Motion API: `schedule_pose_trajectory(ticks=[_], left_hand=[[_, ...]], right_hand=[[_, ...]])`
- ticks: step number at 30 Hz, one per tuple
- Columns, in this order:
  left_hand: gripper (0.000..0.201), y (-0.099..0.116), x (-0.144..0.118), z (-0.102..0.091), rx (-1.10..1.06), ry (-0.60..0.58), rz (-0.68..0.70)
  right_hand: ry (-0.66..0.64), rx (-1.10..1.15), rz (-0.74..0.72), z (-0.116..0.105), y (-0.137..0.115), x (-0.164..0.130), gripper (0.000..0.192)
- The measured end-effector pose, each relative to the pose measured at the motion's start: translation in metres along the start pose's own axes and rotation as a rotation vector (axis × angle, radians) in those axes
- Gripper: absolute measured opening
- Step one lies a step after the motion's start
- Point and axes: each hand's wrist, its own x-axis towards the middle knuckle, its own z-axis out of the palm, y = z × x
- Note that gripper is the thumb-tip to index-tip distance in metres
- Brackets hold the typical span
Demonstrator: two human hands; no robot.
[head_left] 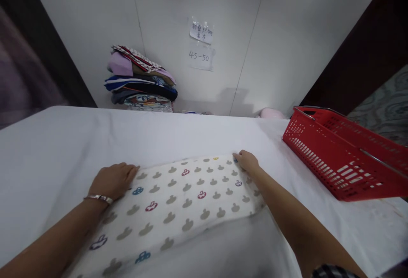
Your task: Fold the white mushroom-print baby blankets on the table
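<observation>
Folded white cloth [178, 201] with little grey, red and blue prints lies flat, spread across the lower middle of the frame.

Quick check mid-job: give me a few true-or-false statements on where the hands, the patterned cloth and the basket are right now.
1. Both hands rest on the patterned cloth. True: the left hand lies flat on its far-left corner, the right hand on its far-right corner.
2. The red basket is to the person's left. False: it is on the right, apart from the cloth.
3. The cloth is inside the basket. False: it lies flat on the white table.
4. A stack of folded clothes is by the wall. True.
</observation>
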Motion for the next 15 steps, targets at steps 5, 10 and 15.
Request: schedule_pose_trajectory(ticks=[5, 10, 15], left_hand=[[0.048, -0.001, 0.0, 0.01, -0.046, 0.059, -0.03], [0.056, -0.013, -0.012, 0.007, -0.257, 0.13, -0.191], [0.068, -0.036, -0.049, 0.008, -0.336, 0.06, -0.366]], right_hand=[[0.062, -0.184, -0.039, 0.002, -0.012, -0.012, 0.049], [0.095, -0.196, -0.059, -0.008, -0.013, -0.023, 0.047], [0.268, -0.133, -0.444, -0.001, -0.024, -0.071, 0.045]])
